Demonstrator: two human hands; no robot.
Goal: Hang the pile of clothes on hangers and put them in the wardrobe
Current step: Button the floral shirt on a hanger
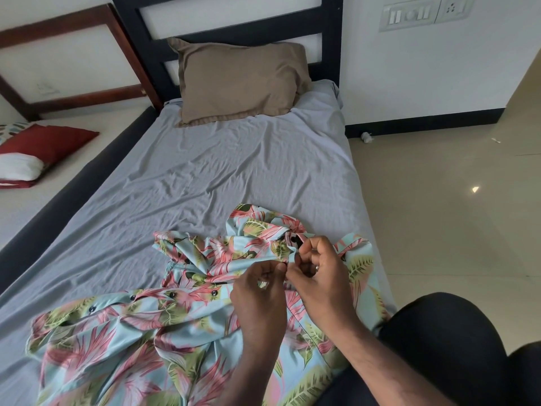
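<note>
Both your left hand (pixel 259 291) and right hand (pixel 319 271) pinch the floral shirt (pixel 123 341) near its collar; pale blue with pink leaves, it lies rumpled lengthwise toward you on the bed (pixel 234 165).

I see a bed (pixel 205 171) under a wrinkled grey sheet — a brown pillow (pixel 240 80) lies at its far end against the dark headboard (pixel 228 23). At the near end, a floral button-up shirt (pixel 131 332) lies spread and rumpled across the sheet.
</note>
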